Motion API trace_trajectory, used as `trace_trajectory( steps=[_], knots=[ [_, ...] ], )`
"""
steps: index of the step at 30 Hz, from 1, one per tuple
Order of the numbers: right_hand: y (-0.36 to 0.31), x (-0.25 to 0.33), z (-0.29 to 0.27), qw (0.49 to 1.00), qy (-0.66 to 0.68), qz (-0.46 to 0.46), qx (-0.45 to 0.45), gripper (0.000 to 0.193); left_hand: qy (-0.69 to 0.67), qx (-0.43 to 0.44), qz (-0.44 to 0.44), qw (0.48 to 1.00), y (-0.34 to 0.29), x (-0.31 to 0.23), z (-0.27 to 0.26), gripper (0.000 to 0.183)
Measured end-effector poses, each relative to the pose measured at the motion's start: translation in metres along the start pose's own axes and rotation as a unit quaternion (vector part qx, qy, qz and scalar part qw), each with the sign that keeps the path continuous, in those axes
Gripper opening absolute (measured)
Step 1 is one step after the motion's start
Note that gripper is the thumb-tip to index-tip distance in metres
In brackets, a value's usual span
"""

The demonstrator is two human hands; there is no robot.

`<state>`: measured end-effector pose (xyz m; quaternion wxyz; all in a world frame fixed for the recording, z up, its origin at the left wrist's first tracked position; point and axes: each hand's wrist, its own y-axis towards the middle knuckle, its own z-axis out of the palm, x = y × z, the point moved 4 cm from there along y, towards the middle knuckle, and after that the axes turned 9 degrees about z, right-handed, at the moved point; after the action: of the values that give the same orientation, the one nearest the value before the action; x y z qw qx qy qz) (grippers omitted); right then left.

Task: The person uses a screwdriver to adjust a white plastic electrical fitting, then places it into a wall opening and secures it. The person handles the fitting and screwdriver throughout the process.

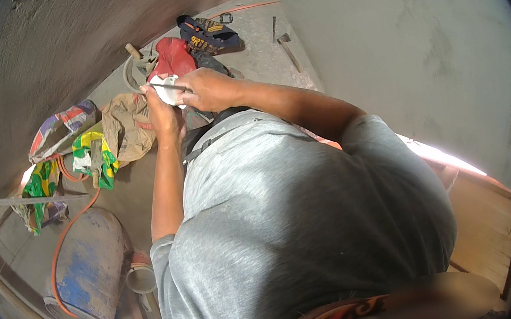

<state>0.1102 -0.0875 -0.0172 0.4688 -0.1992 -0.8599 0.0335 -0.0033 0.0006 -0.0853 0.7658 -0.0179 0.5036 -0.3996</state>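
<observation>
**Dark bar lies crosswise over white piece, between two occupied hands**

Nearest: the wearer's grey shirt (pixel 298 199) fills the middle of the view. Both bare forearms reach past it, bringing the hands together upper left of centre.

Left hand (pixel 164 114): grip wrapped about the left side of a white piece (pixel 167 96). Right hand (pixel 214 89): grip narrow, fingers curled on the near end of a thin dark bar (pixel 168 86). Whether the right fingers also bear on the white piece: cannot tell, too small.

Key relation (judged): the bar's long axis runs from the right grip leftward and slightly up the view, across the face of the white piece, its far end close by the left thumb. The piece therefore lies to the left of the right grip and just to the right of the left grip, between the two. Left hand judged its main support. Long axis of the piece itself: unclear, partly covered by fingers.

Beyond the hands: red cloth (pixel 172 56) just past the white piece; brown sack (pixel 128 125) to the left of the left wrist. Farther: dark blue bag (pixel 210 35), and a hammer-like tool (pixel 290 53) on the floor near the grey wall (pixel 394 40).
</observation>
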Motion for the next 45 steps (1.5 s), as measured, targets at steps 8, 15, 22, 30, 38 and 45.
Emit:
trace_trajectory(
  steps=[8, 15, 22, 30, 38, 45],
  knots=[
    [-0.015, 0.009, -0.01, 0.999, -0.009, -0.042, -0.001, 0.025, 0.006, -0.046, -0.108, 0.993, -0.016, -0.005, 0.012, 0.058],
    [-0.022, -0.018, 0.009, 0.999, 0.007, 0.05, 0.009, 0.032, 0.008, 0.041, -0.069, 0.997, 0.005, 0.027, -0.013, 0.059],
    [-0.034, -0.01, -0.002, 0.997, 0.044, 0.061, -0.021, 0.029, 0.047, 0.081, -0.038, 0.995, 0.004, 0.027, 0.001, 0.061],
    [-0.05, 0.001, -0.042, 0.986, 0.064, 0.102, -0.114, 0.022, 0.084, 0.118, -0.066, 0.987, 0.021, 0.032, 0.031, 0.065],
    [-0.061, 0.003, -0.072, 0.981, 0.019, 0.076, -0.179, 0.033, 0.016, 0.112, -0.001, 0.994, -0.012, -0.016, 0.098, 0.058],
    [-0.073, -0.01, -0.079, 0.981, 0.074, 0.138, -0.113, 0.034, 0.055, 0.159, 0.031, 0.985, -0.014, -0.005, 0.119, 0.062]
  ],
)
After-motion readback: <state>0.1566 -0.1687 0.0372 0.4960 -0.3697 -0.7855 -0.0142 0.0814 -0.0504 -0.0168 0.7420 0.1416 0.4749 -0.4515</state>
